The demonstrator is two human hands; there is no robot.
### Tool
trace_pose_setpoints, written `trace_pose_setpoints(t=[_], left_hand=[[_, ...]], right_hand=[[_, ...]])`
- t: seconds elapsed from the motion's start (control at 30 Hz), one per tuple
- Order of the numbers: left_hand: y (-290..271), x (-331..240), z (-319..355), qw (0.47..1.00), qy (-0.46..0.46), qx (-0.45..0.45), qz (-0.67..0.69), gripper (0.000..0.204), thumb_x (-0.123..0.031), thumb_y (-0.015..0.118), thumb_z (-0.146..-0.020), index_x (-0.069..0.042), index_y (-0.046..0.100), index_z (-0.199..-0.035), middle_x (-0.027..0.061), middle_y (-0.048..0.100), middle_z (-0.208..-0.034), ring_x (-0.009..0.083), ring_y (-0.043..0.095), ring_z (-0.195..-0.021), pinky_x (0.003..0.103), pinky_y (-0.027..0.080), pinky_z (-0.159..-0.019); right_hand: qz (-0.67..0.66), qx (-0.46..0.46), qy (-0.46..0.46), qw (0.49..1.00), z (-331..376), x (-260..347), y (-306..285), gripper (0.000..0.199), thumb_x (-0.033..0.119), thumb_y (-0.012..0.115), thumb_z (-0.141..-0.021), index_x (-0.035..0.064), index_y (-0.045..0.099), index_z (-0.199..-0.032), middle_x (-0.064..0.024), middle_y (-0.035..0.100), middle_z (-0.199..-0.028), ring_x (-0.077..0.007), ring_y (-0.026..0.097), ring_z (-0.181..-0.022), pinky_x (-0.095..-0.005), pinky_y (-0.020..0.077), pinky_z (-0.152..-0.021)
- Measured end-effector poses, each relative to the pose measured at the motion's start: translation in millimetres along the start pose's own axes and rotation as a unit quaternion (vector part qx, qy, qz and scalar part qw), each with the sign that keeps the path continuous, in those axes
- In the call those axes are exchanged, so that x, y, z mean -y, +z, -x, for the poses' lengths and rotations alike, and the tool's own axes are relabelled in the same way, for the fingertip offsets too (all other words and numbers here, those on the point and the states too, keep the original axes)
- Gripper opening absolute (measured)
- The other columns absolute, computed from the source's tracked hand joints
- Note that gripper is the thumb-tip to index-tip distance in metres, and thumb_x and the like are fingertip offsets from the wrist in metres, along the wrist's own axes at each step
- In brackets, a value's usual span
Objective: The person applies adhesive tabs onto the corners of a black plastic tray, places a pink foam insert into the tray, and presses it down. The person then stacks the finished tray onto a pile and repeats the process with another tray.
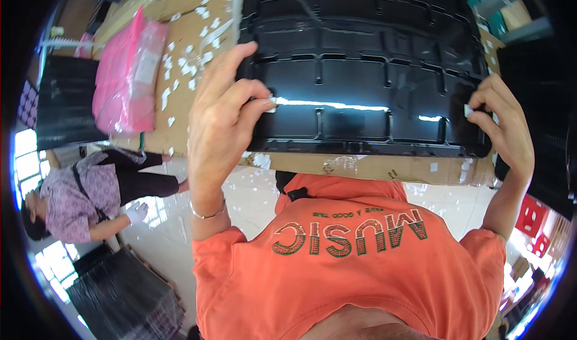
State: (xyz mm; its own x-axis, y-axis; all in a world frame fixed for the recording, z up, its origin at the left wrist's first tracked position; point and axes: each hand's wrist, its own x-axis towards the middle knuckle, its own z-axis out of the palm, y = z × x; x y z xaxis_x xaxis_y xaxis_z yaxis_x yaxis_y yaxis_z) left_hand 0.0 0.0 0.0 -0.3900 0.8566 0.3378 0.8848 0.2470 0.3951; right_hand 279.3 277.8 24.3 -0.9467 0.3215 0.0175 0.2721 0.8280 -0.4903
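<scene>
1. Two hands hold one big black plastic tray by its near edge. The left hand is curled around the tray's left corner, with the thumb up along the side and a small white sticker pinched at the fingertips. The right hand grips the right corner and pinches another small white bit.
2. The tray lies just past the hands, away from the body. Its long side runs left to right, from one hand to the other. Both hands are equally near, since both touch it.
3. Under the tray is a brown cardboard worktop. Many torn white paper scraps lie on it, left of the tray.
4. Farther left lies a pink plastic bag, well apart from the tray.
5. Beside the bag stands a dark stack of black trays.
6. Another person in a purple patterned shirt is off to the left, wearing a white glove.
</scene>
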Motion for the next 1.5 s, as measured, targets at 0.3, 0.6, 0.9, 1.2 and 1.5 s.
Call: trace_pose_setpoints(t=[0.3, 0.6, 0.9, 1.2, 1.5], left_hand=[[0, 15, 1, 0.991, 0.107, -0.063, -0.044, 0.014, -0.008, 0.068, -0.07, -0.002, 0.06, -0.079, 0.0185, 0.055, -0.124, 0.0377, 0.052, -0.117, 0.048, 0.043, -0.099], [16, 1, 16, 0.993, 0.071, -0.089, 0.012, 0.01, -0.005, 0.067, -0.071, 0.0, 0.058, -0.071, 0.0167, 0.053, -0.123, 0.0354, 0.048, -0.119, 0.046, 0.041, -0.096], [12, 15, 1, 0.994, 0.09, -0.065, 0.005, 0.011, -0.005, 0.066, -0.074, 0.001, 0.057, -0.07, 0.019, 0.051, -0.125, 0.0358, 0.047, -0.12, 0.047, 0.039, -0.097], [13, 6, 8, 0.994, 0.094, -0.061, 0.011, 0.012, -0.005, 0.065, -0.074, 0.001, 0.056, -0.069, 0.0189, 0.051, -0.123, 0.0355, 0.048, -0.118, 0.046, 0.04, -0.095], [14, 13, -3, 0.987, 0.146, -0.062, 0.021, 0.008, -0.004, 0.063, -0.072, -0.001, 0.056, -0.075, 0.0214, 0.054, -0.119, 0.0373, 0.052, -0.113, 0.046, 0.043, -0.093]], right_hand=[[0.001, -0.065, 0.034, 0.997, 6, 8, 10, 0.016, -0.006, 0.055, -0.074, -0.0052, 0.052, -0.089, -0.0206, 0.049, -0.093, -0.0391, 0.051, -0.085, -0.0366, 0.0427, -0.077], [0.091, -0.008, -0.055, 0.994, 9, 24, -7, 0.009, 0.004, 0.054, -0.092, -0.0032, 0.057, -0.096, -0.02, 0.054, -0.09, -0.0364, 0.054, -0.085, -0.0423, 0.0443, -0.076], [0.099, -0.013, -0.048, 0.994, -7, 27, -9, 0.011, 0.006, 0.055, -0.092, -0.004, 0.058, -0.097, -0.0202, 0.056, -0.093, -0.0367, 0.054, -0.087, -0.0419, 0.0446, -0.076], [0.117, 0.033, -0.049, 0.991, 4, 26, -11, 0.015, 0.004, 0.055, -0.092, -0.0045, 0.059, -0.103, -0.0194, 0.057, -0.099, -0.0355, 0.056, -0.091, -0.0404, 0.0463, -0.078], [0.047, -0.074, -0.033, 0.996, 12, -1, 12, 0.013, -0.004, 0.055, -0.076, -0.0052, 0.055, -0.089, -0.0209, 0.05, -0.089, -0.0395, 0.052, -0.082, -0.04, 0.0436, -0.072]])
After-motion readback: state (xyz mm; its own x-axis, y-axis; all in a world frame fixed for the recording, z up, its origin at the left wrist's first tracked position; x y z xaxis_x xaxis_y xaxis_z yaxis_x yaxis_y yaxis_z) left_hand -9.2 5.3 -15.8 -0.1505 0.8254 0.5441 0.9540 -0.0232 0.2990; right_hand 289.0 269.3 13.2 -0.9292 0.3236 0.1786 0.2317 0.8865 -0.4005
